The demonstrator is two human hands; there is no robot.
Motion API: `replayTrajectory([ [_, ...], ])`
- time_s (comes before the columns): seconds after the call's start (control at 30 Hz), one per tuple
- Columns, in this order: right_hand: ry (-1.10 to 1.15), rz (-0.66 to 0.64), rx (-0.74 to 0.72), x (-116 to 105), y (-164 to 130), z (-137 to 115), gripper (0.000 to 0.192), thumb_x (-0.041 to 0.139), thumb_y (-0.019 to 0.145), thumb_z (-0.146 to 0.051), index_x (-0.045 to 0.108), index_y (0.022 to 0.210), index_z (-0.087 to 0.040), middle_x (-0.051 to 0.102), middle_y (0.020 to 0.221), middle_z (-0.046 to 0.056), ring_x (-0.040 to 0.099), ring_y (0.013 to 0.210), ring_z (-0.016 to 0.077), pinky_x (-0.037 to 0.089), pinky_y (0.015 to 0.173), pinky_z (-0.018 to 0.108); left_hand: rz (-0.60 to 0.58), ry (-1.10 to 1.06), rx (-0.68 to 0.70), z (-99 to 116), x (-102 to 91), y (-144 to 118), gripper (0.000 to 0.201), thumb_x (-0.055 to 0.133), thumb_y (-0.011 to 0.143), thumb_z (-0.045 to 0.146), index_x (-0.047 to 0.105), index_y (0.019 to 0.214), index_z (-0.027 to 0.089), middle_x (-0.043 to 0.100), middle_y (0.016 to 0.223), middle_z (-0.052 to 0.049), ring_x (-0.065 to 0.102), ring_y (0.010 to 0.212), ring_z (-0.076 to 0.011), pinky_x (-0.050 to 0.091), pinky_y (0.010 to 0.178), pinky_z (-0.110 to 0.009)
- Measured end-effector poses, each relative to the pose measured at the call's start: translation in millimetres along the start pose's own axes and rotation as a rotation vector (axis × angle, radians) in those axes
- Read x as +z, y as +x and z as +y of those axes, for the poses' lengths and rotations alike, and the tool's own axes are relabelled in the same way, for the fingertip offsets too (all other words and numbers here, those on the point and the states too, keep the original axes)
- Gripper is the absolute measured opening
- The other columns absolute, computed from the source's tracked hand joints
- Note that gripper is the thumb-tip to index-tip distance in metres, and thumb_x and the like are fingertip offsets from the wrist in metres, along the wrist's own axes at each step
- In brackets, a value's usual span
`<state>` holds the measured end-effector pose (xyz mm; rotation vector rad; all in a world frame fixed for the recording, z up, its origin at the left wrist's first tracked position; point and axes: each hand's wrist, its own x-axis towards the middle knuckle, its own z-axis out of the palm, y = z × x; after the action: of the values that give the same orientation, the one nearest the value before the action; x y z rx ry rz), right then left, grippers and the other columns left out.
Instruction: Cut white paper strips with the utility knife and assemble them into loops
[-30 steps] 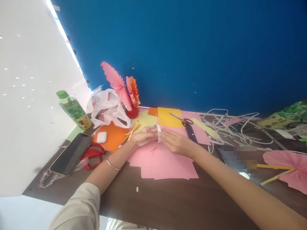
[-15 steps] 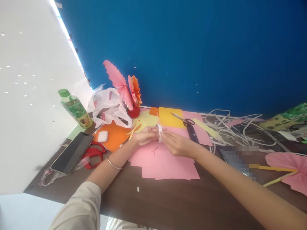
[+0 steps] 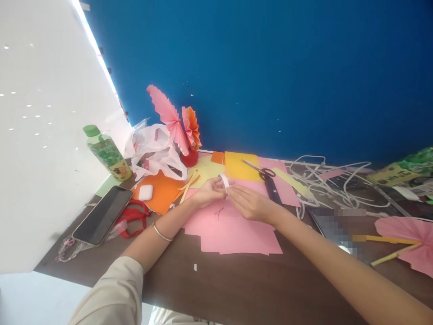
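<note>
Smooth white ring (image 3: 224, 182), matt pink paper (image 3: 241, 237), glossy phone (image 3: 103, 214)

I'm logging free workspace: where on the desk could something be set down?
Bare desk lies between the pink sheets and near edge, flanked by left forearm and right forearm; one white scrap sits there. Crowded: scissors and yellow sheet beyond left hand and right hand, phone leftward, tangled cables rightward.

This is a craft corner, home or office I can't tell: pink paper (image 3: 237, 232) and scissors (image 3: 262, 173) on a brown table (image 3: 237, 284) (tangled cables (image 3: 316, 176) too) by a blue wall (image 3: 253, 81).
</note>
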<state>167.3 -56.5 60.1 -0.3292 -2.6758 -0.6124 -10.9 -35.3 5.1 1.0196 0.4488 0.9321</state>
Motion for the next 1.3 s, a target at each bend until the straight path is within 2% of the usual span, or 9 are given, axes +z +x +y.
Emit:
replayTrajectory([
  [0.23, -0.011, 0.134, 0.159, -13, 9, -4, 0.019, 0.047, 0.083, -0.007, 0.063, 0.089, -0.016, 0.071, 0.09, 0.009, 0.066, 0.088, 0.0206, 0.057, 0.08, 0.039, -0.004, 0.184, 0.049, -2, 9.3, -3, 0.067, 0.063, 0.06, 0.004, 0.04, 0.121, 0.018, 0.062, 0.104, -0.011, 0.062, 0.086, -0.0148, 0.046, 0.075, -0.026],
  [0.33, 0.019, 0.199, 0.264, -17, 6, -2, 0.015, 0.05, 0.081, -0.009, 0.061, 0.086, -0.018, 0.071, 0.085, 0.007, 0.067, 0.081, 0.0195, 0.057, 0.076, 0.038, -0.019, 0.334, 0.139, -8, 7.7, -2, 0.077, 0.056, 0.062, 0.002, 0.027, 0.13, 0.021, 0.059, 0.105, -0.009, 0.061, 0.092, -0.0149, 0.046, 0.082, -0.029],
  [0.43, 0.022, 0.25, 0.338, -22, 3, 2, 0.016, 0.052, 0.079, -0.008, 0.059, 0.086, -0.021, 0.07, 0.082, 0.004, 0.066, 0.079, 0.0185, 0.056, 0.076, 0.037, 0.0, 0.571, 0.224, -13, 2.1, -2, 0.077, 0.05, 0.065, 0.001, 0.024, 0.134, 0.021, 0.059, 0.105, -0.009, 0.059, 0.097, -0.0163, 0.044, 0.088, -0.032],
  [0.57, -0.025, 0.346, 0.377, -36, 4, 7, 0.019, 0.056, 0.075, -0.007, 0.057, 0.085, -0.022, 0.069, 0.078, 0.003, 0.066, 0.076, 0.0192, 0.056, 0.075, 0.036, 0.047, 0.827, 0.208, -11, -0.4, -4, 0.079, 0.047, 0.065, 0.001, 0.022, 0.137, 0.02, 0.061, 0.1, -0.007, 0.058, 0.098, -0.0179, 0.044, 0.089, -0.034],
  [0.7, -0.038, 0.388, 0.455, -52, 6, 8, 0.021, 0.058, 0.073, -0.006, 0.057, 0.086, -0.023, 0.069, 0.08, 0.003, 0.066, 0.078, 0.0198, 0.056, 0.075, 0.034, 0.075, 0.919, 0.233, -3, 4.4, -7, 0.068, 0.049, 0.064, 0.003, 0.037, 0.13, 0.02, 0.06, 0.108, -0.007, 0.056, 0.101, -0.0195, 0.042, 0.091, -0.034],
  [0.8, -0.043, 0.389, 0.476, -59, 5, 8, 0.022, 0.058, 0.072, -0.007, 0.058, 0.086, -0.023, 0.069, 0.082, 0.003, 0.067, 0.079, 0.0197, 0.056, 0.075, 0.033, 0.076, 0.922, 0.29, 2, 7.5, -7, 0.04, 0.05, 0.068, 0.006, 0.057, 0.106, 0.017, 0.062, 0.108, -0.007, 0.053, 0.109, -0.0214, 0.035, 0.1, -0.036],
  [0.9, -0.047, 0.405, 0.465, -62, 5, 7, 0.022, 0.059, 0.071, -0.006, 0.058, 0.085, -0.021, 0.069, 0.081, 0.004, 0.067, 0.078, 0.0194, 0.055, 0.076, 0.032, 0.093, 0.938, 0.328, 4, 8.2, -6, 0.016, 0.053, 0.073, 0.013, 0.063, 0.086, 0.016, 0.065, 0.105, -0.007, 0.049, 0.117, -0.0226, 0.019, 0.109, -0.04],
  [1.07, -0.062, 0.421, 0.461, -66, 6, 2, 0.021, 0.06, 0.07, -0.005, 0.056, 0.082, -0.021, 0.068, 0.077, 0.003, 0.066, 0.072, 0.0171, 0.055, 0.072, 0.028, 0.153, 0.9, 0.38, -1, 5.5, -3, 0.016, 0.056, 0.078, 0.022, 0.067, 0.087, 0.018, 0.064, 0.111, -0.008, 0.049, 0.119, -0.021, 0.002, 0.111, -0.041],
  [1.3, 0.024, 0.399, 0.547, -72, 1, -7, 0.019, 0.06, 0.071, -0.007, 0.057, 0.082, -0.023, 0.068, 0.077, 0.002, 0.066, 0.072, 0.0167, 0.054, 0.071, 0.028, 0.201, 0.883, 0.394, -5, 4.0, -3, 0.013, 0.059, 0.074, 0.02, 0.07, 0.082, 0.018, 0.062, 0.116, -0.011, 0.05, 0.118, -0.0229, 0.009, 0.111, -0.044],
])
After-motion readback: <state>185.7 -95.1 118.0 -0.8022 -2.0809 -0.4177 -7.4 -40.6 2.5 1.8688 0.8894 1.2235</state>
